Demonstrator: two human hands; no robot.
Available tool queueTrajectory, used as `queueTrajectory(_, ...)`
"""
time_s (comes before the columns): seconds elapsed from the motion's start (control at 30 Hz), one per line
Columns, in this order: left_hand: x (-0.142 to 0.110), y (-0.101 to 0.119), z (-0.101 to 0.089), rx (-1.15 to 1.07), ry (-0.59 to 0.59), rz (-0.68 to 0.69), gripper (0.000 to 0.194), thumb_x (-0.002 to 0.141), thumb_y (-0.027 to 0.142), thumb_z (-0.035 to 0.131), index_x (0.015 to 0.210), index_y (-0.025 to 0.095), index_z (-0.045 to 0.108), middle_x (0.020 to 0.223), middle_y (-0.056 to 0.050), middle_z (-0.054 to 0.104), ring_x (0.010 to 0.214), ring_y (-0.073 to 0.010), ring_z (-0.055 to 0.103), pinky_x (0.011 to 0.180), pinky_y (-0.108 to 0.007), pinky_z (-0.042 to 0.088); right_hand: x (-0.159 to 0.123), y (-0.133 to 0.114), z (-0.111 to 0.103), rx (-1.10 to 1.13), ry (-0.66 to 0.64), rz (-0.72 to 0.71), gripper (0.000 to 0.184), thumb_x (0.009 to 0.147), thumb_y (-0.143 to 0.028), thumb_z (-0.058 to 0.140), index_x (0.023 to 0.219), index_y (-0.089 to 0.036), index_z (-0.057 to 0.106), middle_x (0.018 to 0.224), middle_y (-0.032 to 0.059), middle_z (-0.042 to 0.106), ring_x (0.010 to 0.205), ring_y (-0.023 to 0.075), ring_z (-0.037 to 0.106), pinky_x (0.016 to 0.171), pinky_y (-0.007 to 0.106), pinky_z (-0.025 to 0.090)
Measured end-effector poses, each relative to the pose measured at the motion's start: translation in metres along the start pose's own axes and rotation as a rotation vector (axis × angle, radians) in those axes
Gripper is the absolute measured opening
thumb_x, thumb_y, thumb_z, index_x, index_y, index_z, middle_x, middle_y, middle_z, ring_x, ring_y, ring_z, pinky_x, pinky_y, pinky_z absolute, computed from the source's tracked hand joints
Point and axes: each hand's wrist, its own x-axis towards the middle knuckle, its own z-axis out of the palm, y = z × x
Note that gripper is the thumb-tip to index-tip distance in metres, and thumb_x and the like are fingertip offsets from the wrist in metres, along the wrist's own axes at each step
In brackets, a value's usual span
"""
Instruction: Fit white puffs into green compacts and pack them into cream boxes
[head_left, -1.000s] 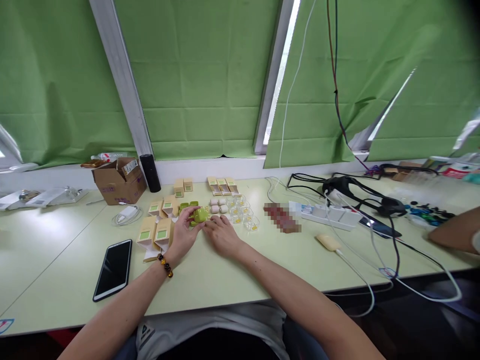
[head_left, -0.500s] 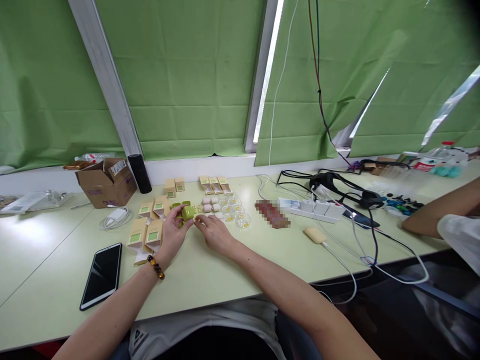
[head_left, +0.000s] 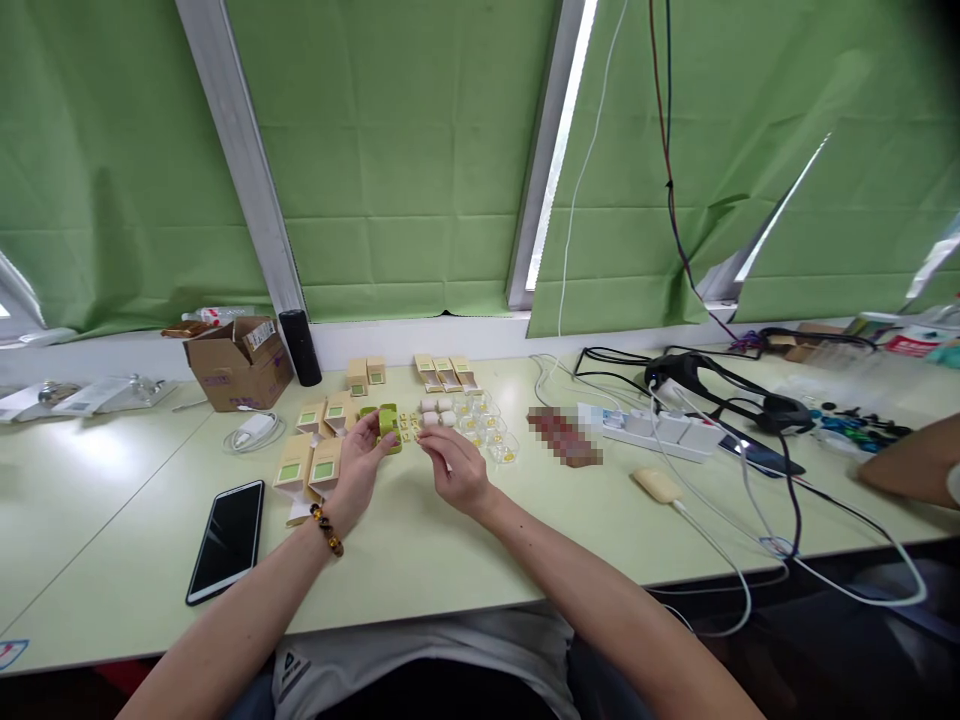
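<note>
My left hand (head_left: pixel 360 465), a beaded bracelet at its wrist, has fingers and thumb curled round a small green plastic piece (head_left: pixel 389 424) at table height. More green plastic shows just behind it, and the fingers partly cover it. My right hand (head_left: pixel 457 472) is closed in a pinch beside several tiny yellow pieces (head_left: pixel 407 424); whatever sits between its fingertips is too small to make out. Pale pink cylinders (head_left: pixel 436 411) lie just beyond the right fingertips. To their right are clear plastic cups (head_left: pixel 484 425) with yellow inside. Open tan boxes (head_left: pixel 309 468) stand left of my left hand.
A phone (head_left: pixel 226 541) lies left of my left forearm. Behind are a charger with coiled cable (head_left: pixel 255 428), a cardboard box (head_left: pixel 238 365) and a black cylinder (head_left: pixel 300 346). At right are a power strip (head_left: pixel 664 433), cables, a headset (head_left: pixel 720 388) and another person's arm (head_left: pixel 911 462).
My left hand has lowered and turned the green piece, which was held up rounded side showing. My right hand has drawn back from it to the right, with fingers pinched at the yellow pieces.
</note>
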Motion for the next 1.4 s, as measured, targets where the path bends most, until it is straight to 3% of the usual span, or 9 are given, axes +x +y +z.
queueTrajectory(0.17,-0.003,0.003,0.004,-0.092,-0.036,-0.07,0.051,0.079,0.034,0.089,0.123,0.021,0.068,0.118,-0.008,0.071,0.104,-0.0176,0.067,0.092,-0.031,0.057,0.009,-0.009,0.0,0.17,0.194,0.326,0.01,0.099,-0.026,0.063,0.107,-0.025,0.068,0.098,0.0076,0.073,0.092,0.022,0.074,0.085,0.041,0.066)
queueTrajectory(0.33,-0.004,0.0,0.004,-0.123,-0.086,-0.11,0.056,0.084,0.038,0.085,0.133,0.021,0.063,0.122,-0.01,0.071,0.103,-0.0187,0.07,0.094,-0.034,0.057,0.014,-0.009,0.002,0.417,0.236,0.55,0.021,0.097,-0.035,0.068,0.115,-0.024,0.068,0.099,0.0056,0.07,0.079,0.0174,0.075,0.076,0.034,0.066)
queueTrajectory(0.63,-0.008,0.008,0.01,-0.191,-0.164,-0.161,0.051,0.093,0.045,0.076,0.135,0.022,0.06,0.117,-0.013,0.076,0.109,-0.027,0.075,0.096,-0.043,0.058,0.016,-0.007,0.001,0.44,0.211,0.563,0.021,0.099,-0.037,0.066,0.111,-0.024,0.075,0.108,0.0061,0.068,0.074,0.0135,0.073,0.072,0.031,0.064)
queueTrajectory(0.87,-0.008,0.012,0.012,-0.247,-0.217,-0.178,0.05,0.096,0.044,0.072,0.139,0.023,0.059,0.123,-0.014,0.074,0.117,-0.0286,0.072,0.102,-0.046,0.056,0.012,-0.01,0.003,0.467,0.212,0.603,0.02,0.098,-0.04,0.067,0.109,-0.023,0.068,0.08,0.0005,0.068,0.069,0.0148,0.069,0.07,0.032,0.064)
queueTrajectory(1.17,-0.009,0.008,0.01,-0.245,-0.222,-0.195,0.053,0.091,0.039,0.079,0.138,0.022,0.063,0.122,-0.013,0.073,0.104,-0.0247,0.074,0.092,-0.041,0.06,0.01,-0.015,0.001,0.359,0.177,0.466,0.013,0.094,-0.029,0.071,0.106,-0.023,0.069,0.085,0.0028,0.071,0.073,0.0173,0.07,0.072,0.034,0.065)
queueTrajectory(1.4,-0.013,0.008,0.012,-0.223,-0.28,-0.249,0.044,0.093,0.038,0.077,0.132,0.021,0.069,0.127,-0.013,0.07,0.109,-0.0253,0.07,0.092,-0.042,0.061,0.011,-0.015,-0.003,0.108,0.088,0.273,0.01,0.098,-0.025,0.06,0.102,-0.025,0.07,0.091,0.0061,0.073,0.08,0.0216,0.07,0.071,0.038,0.061)
